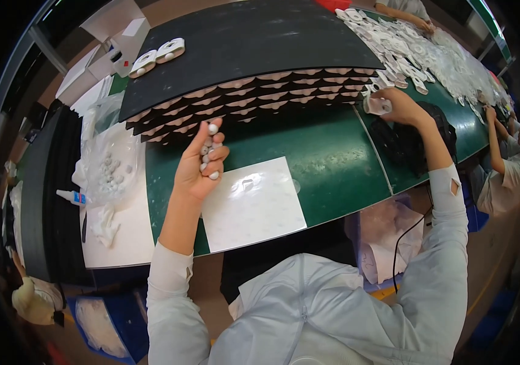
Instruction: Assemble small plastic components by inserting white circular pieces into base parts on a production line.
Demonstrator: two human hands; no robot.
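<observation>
Several small white balls lie in my left hand, whose fingers are curled around them, with one ball at the fingertips. It is raised above the table, left of a white sheet. My right hand reaches to the right end of the black stack and grips a small white plastic part. The stack is made of black boards with pale scalloped pieces showing between the layers. Two white rounded parts sit on its top at the left.
A clear bag of white balls lies at the left, near a glue bottle and a crumpled white cloth. Many white parts are heaped at the far right. A black bag is beside my right wrist. Other people work nearby.
</observation>
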